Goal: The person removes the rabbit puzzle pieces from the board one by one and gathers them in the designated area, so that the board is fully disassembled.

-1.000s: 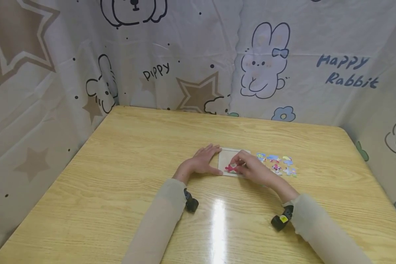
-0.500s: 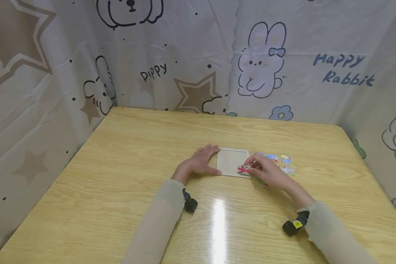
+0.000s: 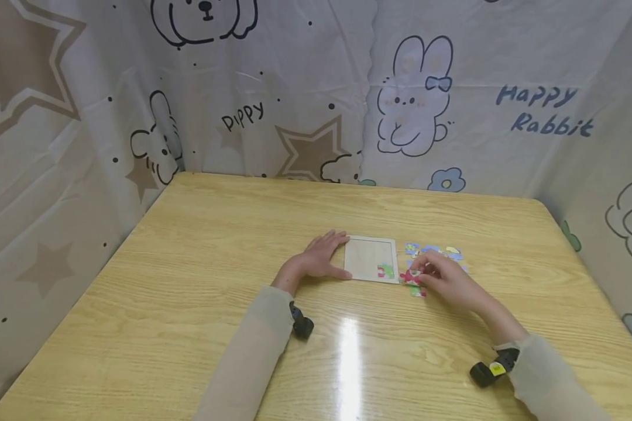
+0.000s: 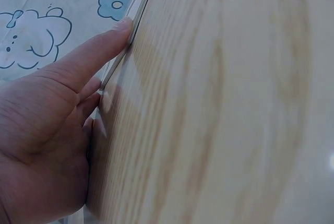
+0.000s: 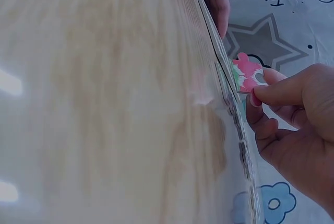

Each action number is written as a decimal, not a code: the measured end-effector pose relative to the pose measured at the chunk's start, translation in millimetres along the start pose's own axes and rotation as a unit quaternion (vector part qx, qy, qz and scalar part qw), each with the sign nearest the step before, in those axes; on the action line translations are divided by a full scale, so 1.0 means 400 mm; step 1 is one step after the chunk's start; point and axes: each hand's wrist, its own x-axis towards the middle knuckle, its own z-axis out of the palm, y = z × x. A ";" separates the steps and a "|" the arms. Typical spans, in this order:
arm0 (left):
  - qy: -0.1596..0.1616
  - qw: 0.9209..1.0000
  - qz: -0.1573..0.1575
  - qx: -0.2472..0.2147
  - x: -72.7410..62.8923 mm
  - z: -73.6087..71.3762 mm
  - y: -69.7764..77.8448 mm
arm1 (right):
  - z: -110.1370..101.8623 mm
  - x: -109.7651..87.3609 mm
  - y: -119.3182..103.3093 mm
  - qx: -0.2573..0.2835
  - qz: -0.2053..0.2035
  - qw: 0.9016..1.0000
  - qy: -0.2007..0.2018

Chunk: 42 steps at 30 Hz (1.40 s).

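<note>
My left hand (image 3: 321, 257) rests at the left edge of a square wooden puzzle tray (image 3: 364, 256), thumb near its front corner and fingers by the back one. A green and pink puzzle piece (image 3: 386, 271) lies in the tray's front right corner. Just beyond the tray's right rim, my right hand (image 3: 450, 282) pinches a pink puzzle piece (image 5: 247, 75) between thumb and fingertips. In the right wrist view this piece is tilted up close over the table, with white and green along one side. In the left wrist view, the thumb (image 4: 99, 51) lies along the tray's edge.
Several loose puzzle pieces (image 3: 453, 253) lie right of the tray, partly hidden behind my right hand. One green and pink loose piece (image 3: 418, 291) sits just in front of them. The wooden table (image 3: 232, 234) meets a printed curtain (image 3: 305, 76) at the back.
My right hand has moved right with the pink puzzle piece, from over the tray to beyond its right rim. The green and pink piece in the tray's corner now shows. The left hand stays put.
</note>
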 end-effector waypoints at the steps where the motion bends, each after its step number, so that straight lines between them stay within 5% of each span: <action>1: 0.000 1.000 0.000 -0.001 0.000 0.000 0.000 | -0.003 -0.005 0.003 -0.002 -0.002 1.000 0.002; 21: -0.003 1.000 -0.001 0.005 0.000 0.000 0.000 | -0.057 -0.092 0.046 -0.033 -0.007 0.999 0.026; 42: 0.001 1.000 -0.006 0.002 0.002 0.002 0.003 | -0.075 -0.094 0.061 -0.036 0.002 0.999 -0.007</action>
